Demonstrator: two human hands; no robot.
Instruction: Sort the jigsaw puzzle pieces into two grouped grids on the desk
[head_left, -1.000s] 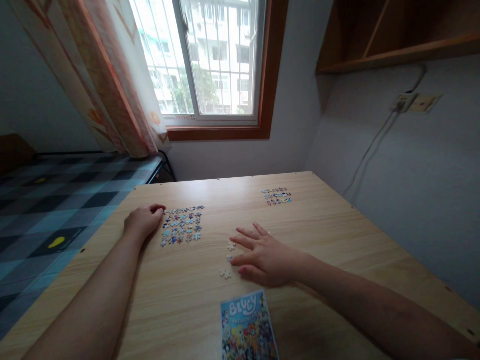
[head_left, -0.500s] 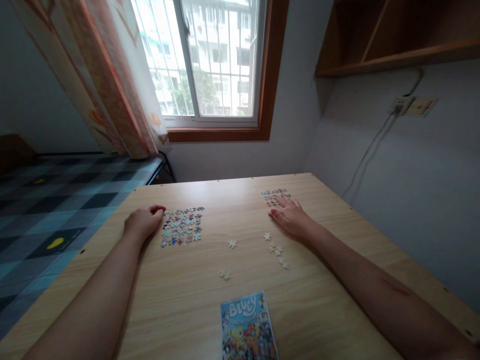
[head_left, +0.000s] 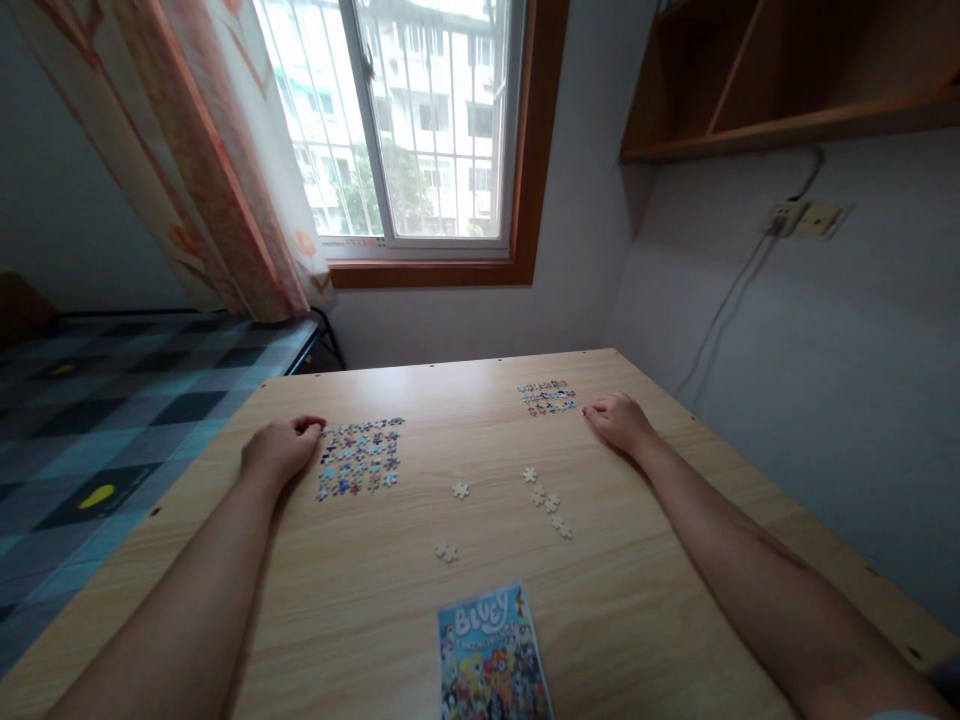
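Note:
My left hand (head_left: 279, 447) rests on the wooden table (head_left: 675, 560) with its fingers curled, its fingertips touching the left edge of a big grid of colourful puzzle pieces (head_left: 358, 458). My right hand (head_left: 617, 417) lies curled just right of a smaller grid of puzzle pieces (head_left: 547, 396), at its edge. I cannot make out anything inside either hand. Several pale, face-down loose pieces (head_left: 546, 500) are scattered between my arms, with single ones at the middle (head_left: 460, 490) and nearer me (head_left: 446, 551). A Bluey picture card (head_left: 491, 655) lies at the near edge.
A bed with a chequered cover (head_left: 112, 400) stands left of the table. Behind are a window (head_left: 420, 120) and a curtain (head_left: 217, 150). A wooden shelf (head_left: 787, 80) and a wall socket with a cable (head_left: 806, 218) are on the right wall.
My right hand went from the loose pieces at the middle out to the smaller grid, then settled curled at its right side. Several loose pieces now lie uncovered. The left hand stayed put.

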